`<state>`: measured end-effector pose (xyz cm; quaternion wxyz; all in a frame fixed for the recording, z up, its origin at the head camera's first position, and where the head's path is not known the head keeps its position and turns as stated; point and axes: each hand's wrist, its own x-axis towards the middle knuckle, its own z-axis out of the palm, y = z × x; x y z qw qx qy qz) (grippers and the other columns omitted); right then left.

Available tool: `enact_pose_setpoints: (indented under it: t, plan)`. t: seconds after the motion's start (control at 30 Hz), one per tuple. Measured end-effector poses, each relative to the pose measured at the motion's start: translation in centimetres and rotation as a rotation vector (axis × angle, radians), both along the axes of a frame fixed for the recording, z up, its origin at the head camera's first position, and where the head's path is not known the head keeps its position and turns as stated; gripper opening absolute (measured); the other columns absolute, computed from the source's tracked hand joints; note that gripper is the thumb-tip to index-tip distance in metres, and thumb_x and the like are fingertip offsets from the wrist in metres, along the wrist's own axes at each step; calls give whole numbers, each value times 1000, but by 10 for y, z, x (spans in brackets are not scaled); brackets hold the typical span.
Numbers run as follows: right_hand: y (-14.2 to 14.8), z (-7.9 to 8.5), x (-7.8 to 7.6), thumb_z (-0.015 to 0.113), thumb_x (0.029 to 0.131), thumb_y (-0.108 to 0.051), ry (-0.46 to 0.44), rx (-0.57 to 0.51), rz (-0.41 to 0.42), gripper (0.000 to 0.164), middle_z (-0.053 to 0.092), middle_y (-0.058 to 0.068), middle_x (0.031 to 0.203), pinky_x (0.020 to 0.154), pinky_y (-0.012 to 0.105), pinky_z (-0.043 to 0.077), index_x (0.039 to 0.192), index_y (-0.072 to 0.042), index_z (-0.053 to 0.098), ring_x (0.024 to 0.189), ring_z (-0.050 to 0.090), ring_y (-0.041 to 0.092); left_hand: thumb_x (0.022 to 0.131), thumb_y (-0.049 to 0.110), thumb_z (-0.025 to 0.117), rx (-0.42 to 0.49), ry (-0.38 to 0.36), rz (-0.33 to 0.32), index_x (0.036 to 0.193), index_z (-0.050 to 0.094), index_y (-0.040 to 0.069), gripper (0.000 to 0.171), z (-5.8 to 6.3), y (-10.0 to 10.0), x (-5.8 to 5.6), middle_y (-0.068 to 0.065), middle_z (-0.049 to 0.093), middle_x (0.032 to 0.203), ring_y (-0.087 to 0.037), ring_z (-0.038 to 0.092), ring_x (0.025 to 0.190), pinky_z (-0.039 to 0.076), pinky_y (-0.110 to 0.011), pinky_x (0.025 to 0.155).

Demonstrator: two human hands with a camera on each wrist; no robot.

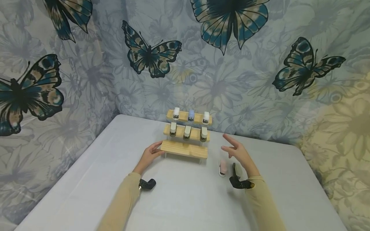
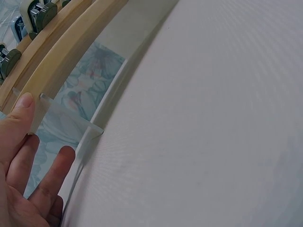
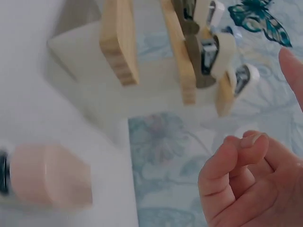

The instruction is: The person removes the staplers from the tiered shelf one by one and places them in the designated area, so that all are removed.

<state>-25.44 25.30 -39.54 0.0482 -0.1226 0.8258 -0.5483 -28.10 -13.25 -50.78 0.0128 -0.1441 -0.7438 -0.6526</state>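
A three-tier stand with wooden shelves [image 1: 185, 149] is in the middle of the head view. Staplers stand on its upper two tiers: a blue stapler [image 1: 191, 115] between two white ones on top, pale ones such as the middle stapler [image 1: 187, 132] below. My left hand [image 1: 150, 156] pinches the left end of the lowest shelf, thumb [image 2: 24, 106] against the wood. To the right of the stand, my right hand [image 1: 236, 152] hangs in the air holding nothing, some fingers loosely curled. Below it on the table lie a pink stapler [image 1: 223, 167] and a pale one [image 1: 238, 170], partly hidden by the wrist camera.
A white cloth covers the table [image 1: 179, 195]. Behind it hangs a floral backdrop [image 1: 245, 86] with large butterflies, close behind the stand. Black cameras sit on both wrists, the left camera [image 1: 148, 184] low over the table.
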Motion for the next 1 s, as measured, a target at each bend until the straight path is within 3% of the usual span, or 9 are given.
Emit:
enact_pose_setpoints:
  t: [0.13, 0.2, 0.27, 0.33, 0.47, 0.73, 1.0]
  plan:
    - [-17, -4, -9, 59, 88, -23, -14, -33, 17, 65, 23, 6, 145, 57, 38, 46, 142, -13, 24, 55, 44, 25, 83, 15, 66, -1, -2, -14, 130, 43, 0, 54, 12, 1, 6, -15, 39, 135, -28, 55, 101, 42, -38, 89]
    - [-25, -7, -13, 60, 88, -24, -22, -65, 17, 68, 20, 7, 146, 56, 35, 46, 143, -13, 22, 60, 47, 23, 82, 16, 66, 1, 2, -21, 130, 43, 0, 55, 12, 0, 5, -15, 39, 135, -28, 55, 101, 42, -38, 89]
    - [-33, -7, -14, 59, 88, -23, -42, -95, 27, 69, 16, 9, 147, 55, 32, 45, 143, -11, 18, 59, 46, 18, 82, 16, 66, 2, 1, -26, 130, 43, 0, 55, 12, 0, 4, -16, 39, 135, -29, 55, 101, 42, -39, 89]
    - [-40, -7, -15, 58, 89, -20, -65, -115, 33, 69, 14, 10, 147, 54, 30, 45, 143, -11, 17, 59, 46, 17, 81, 21, 67, 6, 18, -26, 130, 44, 1, 57, 4, -1, 0, -14, 40, 134, -26, 56, 100, 44, -37, 87]
    - [-52, 0, -14, 58, 89, -16, -100, -105, 56, 68, 15, 11, 146, 55, 34, 45, 143, -8, 17, 51, 41, 17, 81, 24, 68, -3, 27, -15, 130, 45, 3, 58, 0, -1, -1, -13, 41, 134, -24, 56, 99, 45, -35, 86]
    - [-55, -16, -29, 63, 85, -24, -40, -87, 4, 70, 21, 8, 145, 55, 45, 45, 142, -12, 24, 48, 43, 14, 81, 20, 68, -9, 20, -5, 130, 44, 3, 57, 1, -2, 0, -13, 40, 134, -25, 56, 100, 45, -36, 86]
    - [-58, -16, -35, 64, 84, -29, -18, -108, 30, 70, 22, 9, 144, 55, 48, 45, 141, -13, 27, 48, 42, 15, 80, 22, 68, -15, 4, 2, 130, 45, 4, 58, 1, -1, 1, -11, 41, 134, -24, 56, 99, 46, -35, 83]
